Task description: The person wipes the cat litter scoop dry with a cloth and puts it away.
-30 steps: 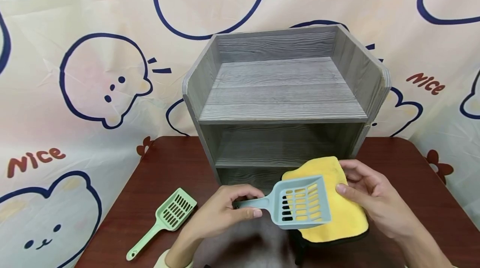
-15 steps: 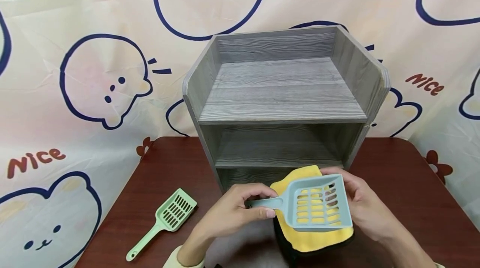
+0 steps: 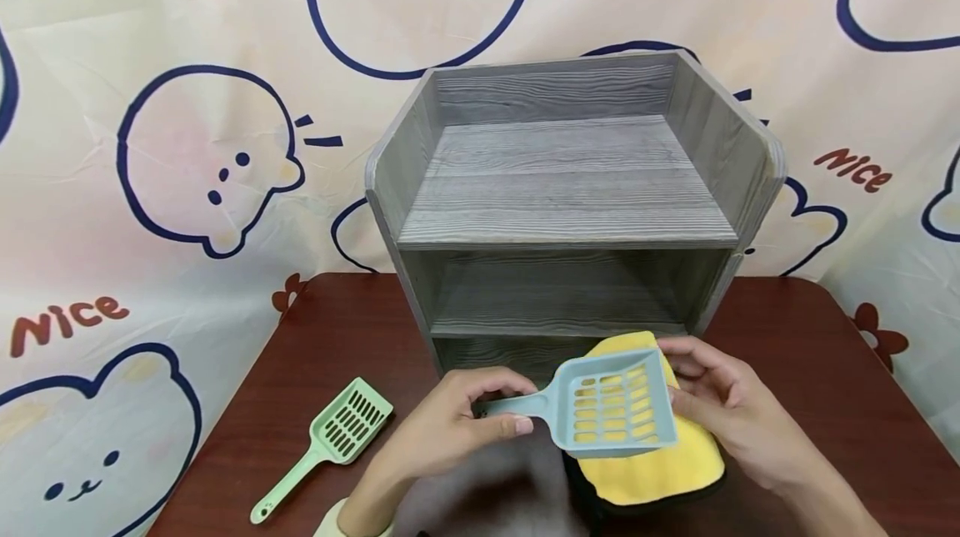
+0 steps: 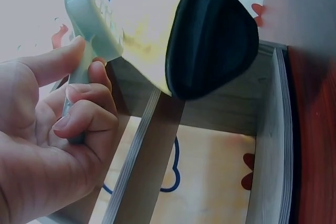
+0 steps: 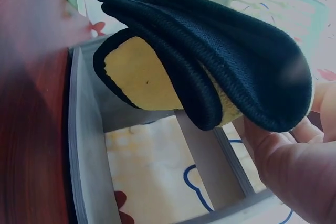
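Observation:
A blue-grey slotted litter scoop [image 3: 615, 399] is held above the table, its handle pinched between thumb and curled fingers of my left hand [image 3: 453, 420]. In the left wrist view those fingers wrap the handle [image 4: 79, 74]. My right hand [image 3: 738, 412] grips the right side of a yellow cloth [image 3: 652, 479], which has a dark backing [image 5: 210, 45]. The cloth is folded and sits behind the scoop's basket, its yellow showing through the slots. Whether the two touch all along cannot be told. The right thumb tip lies near the scoop's front edge.
A green slotted scoop [image 3: 348, 420] lies on the dark red table [image 3: 330, 328] at the left. Behind the hands stands a grey wood-grain shelf [image 3: 562, 178] with an upper tray and lower compartments. A patterned curtain [image 3: 225, 12] hangs at the back.
The blue-grey scoop has shifted right, then back left across the cloth. The yellow cloth and my right hand have moved left and lower, then slightly right. The green scoop stays put.

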